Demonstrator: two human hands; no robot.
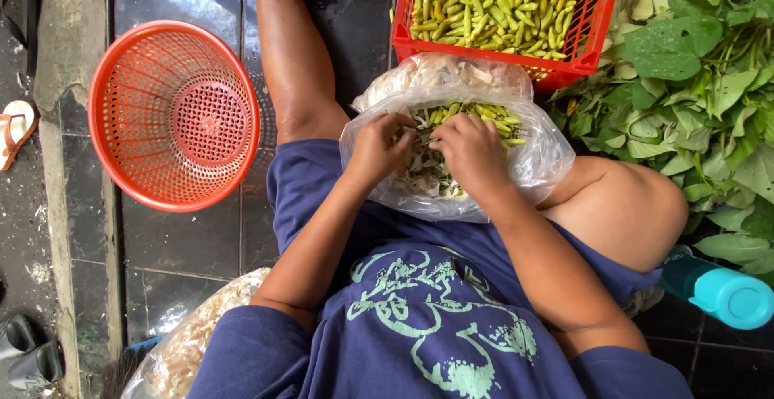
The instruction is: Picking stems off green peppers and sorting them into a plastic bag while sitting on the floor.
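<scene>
I see both hands in clear bag, frame centre. Left hand and right hand each curled, pinching chillies; pile just above fingertips, right hand nearer.

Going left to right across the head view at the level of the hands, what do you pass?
Sandal → round orange basket → left hand → right hand, both in the clear plastic bag of green chilies → pile of green leaves.
</scene>
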